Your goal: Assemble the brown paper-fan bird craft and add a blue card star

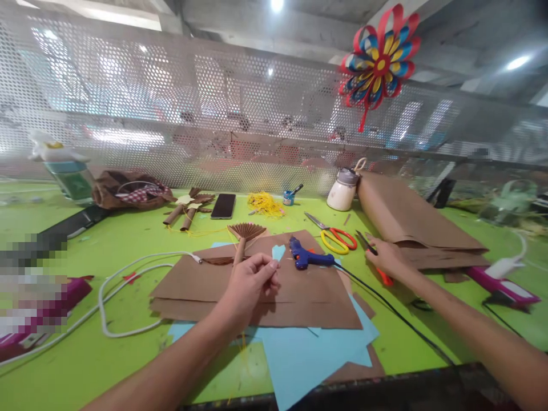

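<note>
My left hand (256,277) is pinched shut on a small light-blue paper piece (278,252) above a brown paper sheet (295,282). Just behind it is a pleated brown paper fan (247,230) with a rolled paper stem; the hand hides the stem's lower end. To the right, a blue hot glue gun (310,258) lies on the brown sheet. My right hand (387,258) closes around scissors (369,244) with a dark blade and black and orange-red handles, partly covered by the fingers. Scissors with red and yellow handles (336,238) lie open nearby.
Light-blue paper (308,359) sticks out beneath the brown sheet. A brown paper bag (419,217), white jug (342,191), yellow string (265,204), small blue jar (289,198) and phone (223,206) stand or lie farther back. A white cable (103,302) loops left; the gun's black cord (394,314) trails right.
</note>
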### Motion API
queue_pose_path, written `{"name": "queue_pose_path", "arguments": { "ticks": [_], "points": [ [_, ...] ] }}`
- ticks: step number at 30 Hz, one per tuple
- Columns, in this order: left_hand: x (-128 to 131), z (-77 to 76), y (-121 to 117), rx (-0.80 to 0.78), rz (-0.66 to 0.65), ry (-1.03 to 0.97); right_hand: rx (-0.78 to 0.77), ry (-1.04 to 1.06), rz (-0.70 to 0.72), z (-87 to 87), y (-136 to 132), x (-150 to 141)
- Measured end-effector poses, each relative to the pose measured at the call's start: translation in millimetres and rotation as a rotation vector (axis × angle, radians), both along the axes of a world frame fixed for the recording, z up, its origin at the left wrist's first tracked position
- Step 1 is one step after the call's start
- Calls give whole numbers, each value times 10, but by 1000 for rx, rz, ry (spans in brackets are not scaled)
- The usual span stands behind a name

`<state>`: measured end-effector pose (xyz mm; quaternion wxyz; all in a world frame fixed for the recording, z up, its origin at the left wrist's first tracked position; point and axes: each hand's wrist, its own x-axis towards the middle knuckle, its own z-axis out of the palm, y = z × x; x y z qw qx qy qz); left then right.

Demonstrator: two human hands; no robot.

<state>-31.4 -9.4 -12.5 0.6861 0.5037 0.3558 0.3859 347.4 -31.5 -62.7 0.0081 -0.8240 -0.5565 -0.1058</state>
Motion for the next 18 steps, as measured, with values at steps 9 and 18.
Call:
{"name": "queue_pose_path", "arguments": {
  "ticks": [9,18],
  "points": [
    [17,-9,-12,28,8,-9,21,-38,154,108,330,-244],
    [-17,19,19,106,65,-32,-222,159,309,139,955,-312]
  ]
}}
